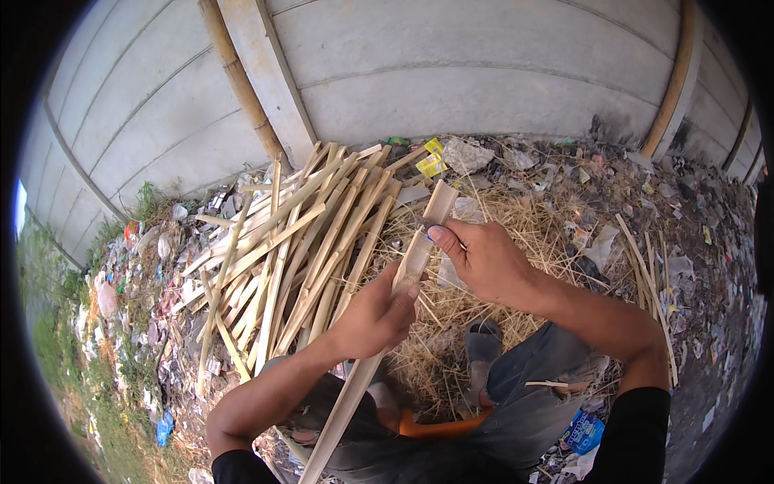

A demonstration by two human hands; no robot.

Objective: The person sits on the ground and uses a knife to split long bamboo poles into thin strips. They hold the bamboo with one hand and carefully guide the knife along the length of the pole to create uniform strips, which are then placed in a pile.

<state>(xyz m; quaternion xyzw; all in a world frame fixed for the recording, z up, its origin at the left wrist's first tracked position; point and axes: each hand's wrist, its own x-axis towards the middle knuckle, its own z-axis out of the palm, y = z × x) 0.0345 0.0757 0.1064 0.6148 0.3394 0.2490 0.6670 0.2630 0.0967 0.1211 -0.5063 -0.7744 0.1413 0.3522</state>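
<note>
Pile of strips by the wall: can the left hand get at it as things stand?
Probably not while the left hand grips a long strip; once freed, likely yes: the pile lies close by, ahead and to its left, with nothing seen between.

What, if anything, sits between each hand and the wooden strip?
Right hand: a small dark object, possibly a blade, at its thumb, against the upper strip. Left hand: nothing visible; it grips the strip directly.

Slat pile (pixel 322 258) left, shavings (pixel 520 222) to its right, wall (pixel 484 97) behind both; held slat (pixel 417 255) over left thigh (pixel 318 405)
</note>
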